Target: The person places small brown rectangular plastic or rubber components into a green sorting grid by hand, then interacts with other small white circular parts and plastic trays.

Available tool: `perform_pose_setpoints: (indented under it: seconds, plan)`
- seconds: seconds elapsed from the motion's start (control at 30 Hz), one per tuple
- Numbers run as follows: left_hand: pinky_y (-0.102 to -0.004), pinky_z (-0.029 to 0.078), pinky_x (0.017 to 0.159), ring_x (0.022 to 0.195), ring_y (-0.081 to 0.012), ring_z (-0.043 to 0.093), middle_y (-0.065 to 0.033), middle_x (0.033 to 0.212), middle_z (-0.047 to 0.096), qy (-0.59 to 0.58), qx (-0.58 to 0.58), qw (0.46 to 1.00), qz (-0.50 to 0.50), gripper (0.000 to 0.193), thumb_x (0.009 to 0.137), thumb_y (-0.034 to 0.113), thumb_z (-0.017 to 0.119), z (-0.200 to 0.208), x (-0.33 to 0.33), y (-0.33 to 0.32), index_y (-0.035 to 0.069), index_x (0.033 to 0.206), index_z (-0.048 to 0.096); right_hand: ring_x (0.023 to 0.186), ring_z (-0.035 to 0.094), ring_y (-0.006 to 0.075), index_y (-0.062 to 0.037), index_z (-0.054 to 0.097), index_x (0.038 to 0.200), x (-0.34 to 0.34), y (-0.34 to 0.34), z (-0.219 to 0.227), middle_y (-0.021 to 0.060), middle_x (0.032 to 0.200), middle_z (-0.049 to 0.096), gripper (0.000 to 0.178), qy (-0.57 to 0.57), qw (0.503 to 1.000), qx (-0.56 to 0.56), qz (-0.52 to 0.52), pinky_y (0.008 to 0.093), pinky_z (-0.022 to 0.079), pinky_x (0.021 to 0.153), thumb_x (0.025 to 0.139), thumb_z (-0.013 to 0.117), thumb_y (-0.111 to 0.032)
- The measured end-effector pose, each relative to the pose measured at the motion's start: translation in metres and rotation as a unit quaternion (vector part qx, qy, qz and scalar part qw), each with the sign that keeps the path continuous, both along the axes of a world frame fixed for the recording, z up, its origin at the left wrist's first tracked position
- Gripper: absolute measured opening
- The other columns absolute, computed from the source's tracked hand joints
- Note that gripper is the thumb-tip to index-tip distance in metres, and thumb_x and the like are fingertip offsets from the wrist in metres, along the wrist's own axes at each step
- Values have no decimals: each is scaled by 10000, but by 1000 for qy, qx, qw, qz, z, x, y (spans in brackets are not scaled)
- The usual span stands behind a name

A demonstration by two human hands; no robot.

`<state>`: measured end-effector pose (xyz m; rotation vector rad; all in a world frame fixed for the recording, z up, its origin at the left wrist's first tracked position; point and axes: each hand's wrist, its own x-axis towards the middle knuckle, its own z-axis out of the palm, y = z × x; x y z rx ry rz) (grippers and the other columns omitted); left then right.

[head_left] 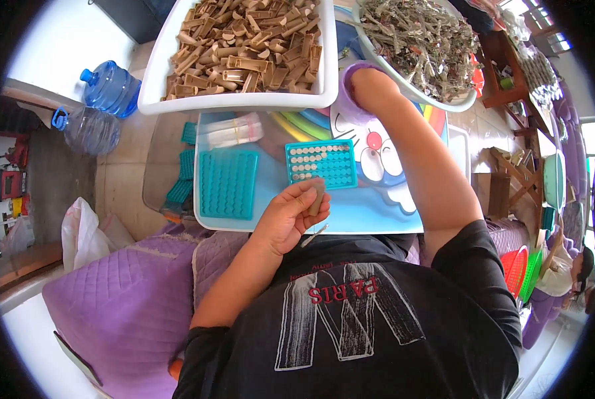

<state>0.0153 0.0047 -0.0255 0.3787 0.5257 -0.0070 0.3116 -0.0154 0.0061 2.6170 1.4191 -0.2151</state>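
My left hand (287, 216) is closed in front of my body, with a small brown piece (318, 194) pinched between thumb and fingers. Just below its fingertips hangs a small pale stick-like thing (315, 235), apparently on a thin wire. My right arm stretches forward, and my right hand (371, 88) dips into a purple cup (348, 110); the cup hides its fingers. Beyond my left hand lies a small teal tray (341, 174) with rows of round silvery pieces in part of its slots. To its left is a larger teal ridged tray (227, 185).
A white tub (237, 102) of brown half-round pieces stands at the far side, beside a pale basin (454, 105) heaped with tangled metallic parts. White bundles (234, 131) lie behind the ridged tray. Water jugs (111, 88) stand at left. Another person (557, 276) is at far right.
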Motion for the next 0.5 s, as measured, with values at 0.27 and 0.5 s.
perform_pose_setpoints:
  seconds: [0.27, 0.5]
  plan:
    - [-313, 540, 759, 828, -159, 620, -82, 961, 614, -3, -17, 1000, 24, 332, 913, 249, 521, -10, -4, 3, 48, 1176, 503, 875, 621, 308, -70, 660, 910, -9, -13, 16, 148, 941, 647, 190, 25, 995, 74, -55, 379, 491, 763, 769, 541, -113]
    - [-312, 533, 754, 803, -171, 619, -95, 937, 620, 3, -39, 999, 31, 352, 884, 251, 573, 1, -1, 0, 6, 1133, 531, 775, 630, 249, -30, 637, 962, -22, -50, 20, 124, 835, 649, 178, 79, 929, 362, 10, 337, 485, 688, 803, 568, -68]
